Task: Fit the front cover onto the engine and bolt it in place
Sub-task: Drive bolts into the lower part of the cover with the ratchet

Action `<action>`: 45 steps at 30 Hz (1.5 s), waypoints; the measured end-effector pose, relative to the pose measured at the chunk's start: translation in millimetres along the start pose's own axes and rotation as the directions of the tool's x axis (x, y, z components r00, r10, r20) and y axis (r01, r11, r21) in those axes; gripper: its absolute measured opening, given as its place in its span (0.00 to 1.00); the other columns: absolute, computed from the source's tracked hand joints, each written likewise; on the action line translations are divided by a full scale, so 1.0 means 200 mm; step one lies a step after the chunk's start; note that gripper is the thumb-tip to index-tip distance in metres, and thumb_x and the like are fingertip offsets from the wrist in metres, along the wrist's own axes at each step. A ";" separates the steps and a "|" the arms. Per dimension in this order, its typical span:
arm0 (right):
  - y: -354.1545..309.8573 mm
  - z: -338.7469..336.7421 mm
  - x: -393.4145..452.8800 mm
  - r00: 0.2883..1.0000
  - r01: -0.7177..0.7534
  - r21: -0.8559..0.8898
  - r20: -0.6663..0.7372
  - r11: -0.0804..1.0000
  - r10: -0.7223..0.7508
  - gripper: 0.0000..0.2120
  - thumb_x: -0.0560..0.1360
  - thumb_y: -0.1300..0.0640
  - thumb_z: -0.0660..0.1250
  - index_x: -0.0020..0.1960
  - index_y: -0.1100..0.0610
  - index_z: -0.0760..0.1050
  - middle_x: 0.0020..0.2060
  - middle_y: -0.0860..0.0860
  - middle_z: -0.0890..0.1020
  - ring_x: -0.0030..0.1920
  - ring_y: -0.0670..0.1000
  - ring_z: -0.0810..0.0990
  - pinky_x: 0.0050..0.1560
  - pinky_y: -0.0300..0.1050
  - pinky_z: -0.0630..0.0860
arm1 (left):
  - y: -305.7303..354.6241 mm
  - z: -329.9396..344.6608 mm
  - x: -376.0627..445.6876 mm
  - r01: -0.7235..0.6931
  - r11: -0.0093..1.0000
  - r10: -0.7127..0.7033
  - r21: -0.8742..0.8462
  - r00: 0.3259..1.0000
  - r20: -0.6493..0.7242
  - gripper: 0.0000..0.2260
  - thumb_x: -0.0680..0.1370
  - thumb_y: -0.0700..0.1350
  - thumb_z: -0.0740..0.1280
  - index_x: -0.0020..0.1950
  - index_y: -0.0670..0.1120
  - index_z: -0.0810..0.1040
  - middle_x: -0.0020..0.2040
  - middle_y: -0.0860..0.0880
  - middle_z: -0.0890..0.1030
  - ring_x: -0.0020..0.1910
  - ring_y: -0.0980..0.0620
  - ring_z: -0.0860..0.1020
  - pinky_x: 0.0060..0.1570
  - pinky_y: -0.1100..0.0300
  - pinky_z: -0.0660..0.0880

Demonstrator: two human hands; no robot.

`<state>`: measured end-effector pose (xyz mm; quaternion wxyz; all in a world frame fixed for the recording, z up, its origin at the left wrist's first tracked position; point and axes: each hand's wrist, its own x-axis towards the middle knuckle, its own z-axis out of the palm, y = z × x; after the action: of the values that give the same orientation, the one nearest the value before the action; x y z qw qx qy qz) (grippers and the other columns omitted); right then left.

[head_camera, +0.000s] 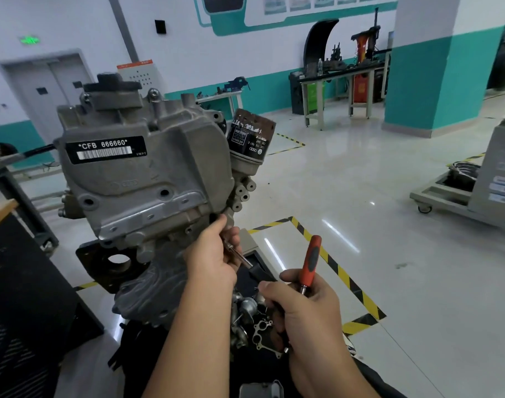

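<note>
**wrenchnoob:** ok so where's everything sitting right now? trying to work out which hand does the next bit

**oldblock:** front cover [136,179] is already up against the engine [148,285], fills the left-centre of the frame, the barcode sticker side facing us. oil filter [251,139] sticks out at its upper right. left hand [214,259] is right at the cover's lower right corner, fingers curled round a bolt [241,255], thumb tip touching the casting just by the hole there

**wrenchnoob:** and the bolt points which way?

**oldblock:** its long axis runs diagonal, from the fingers down and to the right, so the shiny end is aimed away from the cover. can't tell which end is the head. my guess is it has to be turned round or fed up-left into that corner

**wrenchnoob:** right hand?

**oldblock:** right hand [300,308] sits lower centre, well below the cover, its grip closed round a ratchet [310,261] with the orange handle poking straight up. loose parts [251,317] are piled on the stand under it

**wrenchnoob:** so left is nearer

**oldblock:** yep, left is basically on the hole, the ratchet has to travel up and left to reach it, I'd start the bolt by hand first
</note>
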<state>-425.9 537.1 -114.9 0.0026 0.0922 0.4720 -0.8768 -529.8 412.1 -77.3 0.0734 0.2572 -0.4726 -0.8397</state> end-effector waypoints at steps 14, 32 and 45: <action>-0.05 -0.03 -0.01 0.983 0.179 -0.047 0.041 0.983 -0.178 0.17 0.56 0.60 0.79 0.39 0.46 0.78 0.32 0.57 0.71 0.25 0.52 0.66 0.31 0.45 0.65 | -0.07 0.00 -0.15 -0.048 0.971 0.045 -0.235 0.999 -0.019 0.07 0.80 0.45 0.69 0.44 0.45 0.78 0.39 0.47 0.82 0.28 0.55 0.80 0.27 0.65 0.77; -0.03 -0.01 -0.02 0.932 0.362 -0.164 0.067 0.918 -0.356 0.18 0.54 0.59 0.79 0.42 0.57 0.77 0.27 0.42 0.74 0.27 0.42 0.73 0.30 0.32 0.72 | -0.03 0.04 -0.20 -0.148 0.842 0.112 -0.519 0.989 -0.101 0.09 0.82 0.43 0.66 0.43 0.43 0.75 0.36 0.47 0.78 0.24 0.58 0.77 0.25 0.68 0.75; -0.07 -0.02 -0.04 0.918 0.396 -0.162 0.067 0.904 -0.390 0.15 0.57 0.58 0.79 0.39 0.47 0.78 0.29 0.46 0.76 0.27 0.48 0.73 0.29 0.39 0.72 | -0.04 0.07 -0.19 -0.163 0.812 0.150 -0.561 0.986 -0.069 0.06 0.82 0.40 0.66 0.46 0.41 0.76 0.39 0.46 0.77 0.31 0.56 0.77 0.28 0.67 0.77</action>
<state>-418.2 547.5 -104.4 -0.1584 -0.0198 0.5547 -0.8166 -503.5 440.2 -64.9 0.2202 0.1933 -0.2222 -0.9300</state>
